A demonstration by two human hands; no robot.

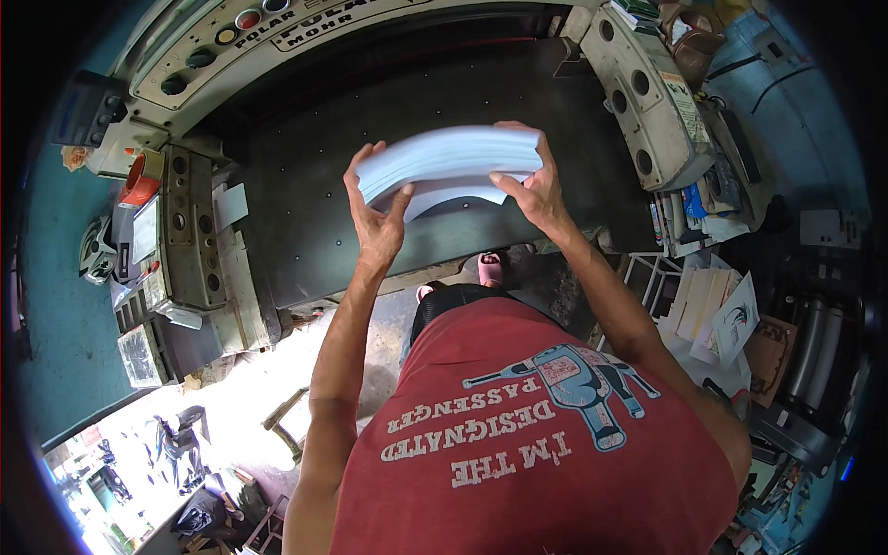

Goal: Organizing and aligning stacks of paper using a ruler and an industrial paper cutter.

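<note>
A thick stack of pale blue-white paper (450, 159) is held up between my two hands, bowed so that its middle arches upward. My left hand (377, 208) grips the left end, thumb on the near side and fingers behind. At the right end my right hand (535, 185) clasps the stack the same way, its thumb pressing on the near face. Some lower sheets hang apart from the main stack below. Beneath it lies the dark metal bed (305, 217) of a large paper cutter, dotted with small studs.
The cutter's control panel (231, 55) runs along the far left. Metal side guards with round holes flank the bed, one on the left (192, 227) and one on the right (638, 92). An orange tape roll (141, 178) sits left; papers and boxes (703, 301) stand at right.
</note>
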